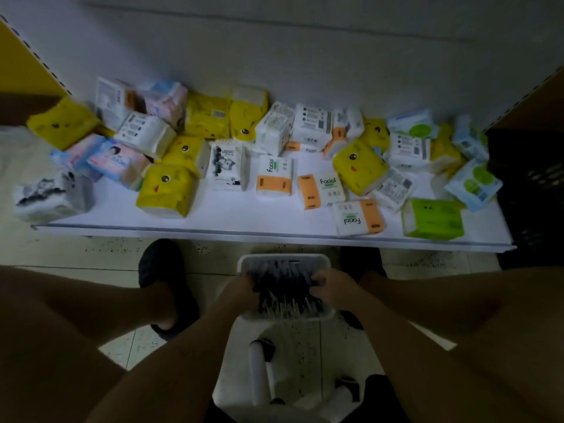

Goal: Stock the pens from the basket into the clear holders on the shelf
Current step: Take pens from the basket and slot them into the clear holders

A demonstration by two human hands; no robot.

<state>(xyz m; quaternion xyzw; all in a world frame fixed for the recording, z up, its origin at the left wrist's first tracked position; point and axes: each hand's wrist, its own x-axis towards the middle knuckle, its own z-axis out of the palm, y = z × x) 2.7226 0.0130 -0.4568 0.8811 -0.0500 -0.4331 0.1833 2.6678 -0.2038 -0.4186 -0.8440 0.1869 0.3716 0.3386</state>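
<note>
At lower centre, the left hand (241, 293) and right hand (333, 289) are each gripping the pens (283, 285) in the basket (283, 257), just below the front edge of the shelf (244, 216), which is crowded with tissue packs (166, 190).

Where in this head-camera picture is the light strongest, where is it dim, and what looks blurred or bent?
Head view: brightest on the white shelf and tissue packs; dim below, where the left hand and right hand grip pens in the basket; left-end packs and pens look smeared; the side panels splay outward, wide-lens distortion.
</note>
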